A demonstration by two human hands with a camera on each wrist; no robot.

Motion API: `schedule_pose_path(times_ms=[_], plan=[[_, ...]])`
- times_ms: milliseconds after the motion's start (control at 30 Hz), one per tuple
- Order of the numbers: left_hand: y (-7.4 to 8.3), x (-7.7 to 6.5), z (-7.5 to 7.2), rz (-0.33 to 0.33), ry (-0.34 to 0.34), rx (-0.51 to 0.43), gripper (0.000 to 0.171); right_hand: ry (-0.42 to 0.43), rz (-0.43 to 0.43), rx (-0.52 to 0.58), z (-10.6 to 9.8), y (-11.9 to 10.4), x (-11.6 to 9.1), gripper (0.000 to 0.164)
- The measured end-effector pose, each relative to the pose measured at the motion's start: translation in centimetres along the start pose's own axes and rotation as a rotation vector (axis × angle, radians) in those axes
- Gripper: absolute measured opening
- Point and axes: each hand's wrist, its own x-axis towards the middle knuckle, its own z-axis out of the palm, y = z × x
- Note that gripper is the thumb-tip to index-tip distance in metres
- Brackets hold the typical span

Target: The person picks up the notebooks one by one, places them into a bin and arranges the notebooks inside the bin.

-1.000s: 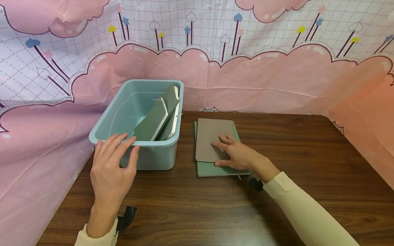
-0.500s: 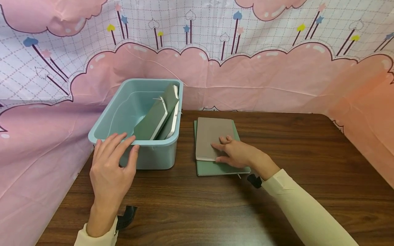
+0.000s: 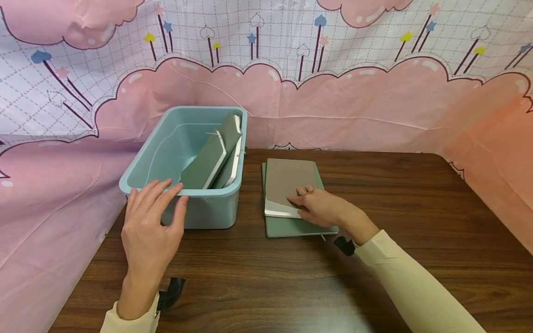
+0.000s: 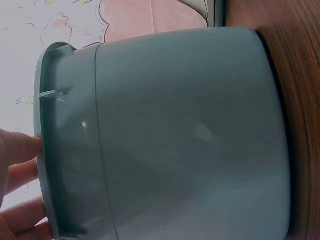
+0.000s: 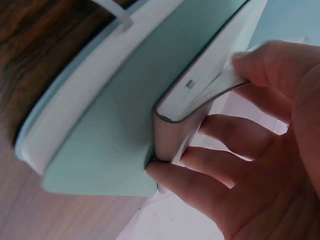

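My left hand (image 3: 151, 236) rests its lightly bent fingers on the near rim of a light blue plastic bin (image 3: 210, 210); in the left wrist view the fingertips (image 4: 30, 145) touch that rim. Inside the bin, green notebooks (image 3: 206, 159) lean against the right wall. On the table, a taupe notebook (image 3: 287, 178) lies on top of a larger green notebook (image 3: 279, 227). My right hand (image 3: 322, 208) pinches the taupe cover's near edge, thumb under it and fingers above. The lifted corner bares white pages (image 5: 182, 92), as the right wrist view also shows.
Dark wood-grain table (image 3: 416, 208) extends to the right and in front of the notebooks. A pink and white patterned cloth (image 3: 354, 106) hangs behind and at both sides. A ribbon bookmark (image 5: 117, 11) sticks out of the lower green notebook.
My right thumb has moved under the near edge of the taupe cover and raised it, so a white page strip now shows. The left hand has stayed on the bin rim.
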Motion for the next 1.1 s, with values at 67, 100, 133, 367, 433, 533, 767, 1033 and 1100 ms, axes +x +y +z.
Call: schedule_pose_path(times_ms=[67,100,133,367,433,533,767,1033,1100], plan=[[0.1,0.1,0.0,-0.005,-0.002,-0.002,0.022,0.004,0.008,-0.012,0.0,-0.1,-0.1,0.053],[0.1,0.0,0.0,-0.006,-0.002,-0.002,0.022,0.008,0.011,-0.012,0.0,-0.1,-0.2,0.054],[0.1,0.0,0.0,-0.006,-0.003,-0.003,0.023,0.013,0.012,-0.019,0.0,-0.1,-0.3,0.055],[0.0,-0.1,0.0,0.006,-0.002,-0.003,0.023,-0.012,0.016,-0.032,0.2,-0.4,0.0,0.057],[0.0,-0.2,-0.1,0.006,-0.004,-0.002,0.023,-0.022,0.022,-0.035,0.2,-0.6,0.0,0.056],[0.0,-0.2,-0.1,0.006,-0.006,-0.002,0.023,-0.023,0.035,-0.026,0.3,-0.8,-0.2,0.055],[0.1,0.1,0.2,-0.003,-0.018,-0.015,0.022,0.079,-0.016,-0.058,0.6,-0.2,-0.7,0.05],[-0.1,0.1,0.1,0.01,0.001,-0.006,0.022,0.214,-0.091,-0.071,0.3,1.1,-1.0,0.043],[-0.1,0.0,0.0,0.015,0.001,0.0,0.023,0.22,-0.091,-0.068,0.2,1.3,-0.9,0.043]])
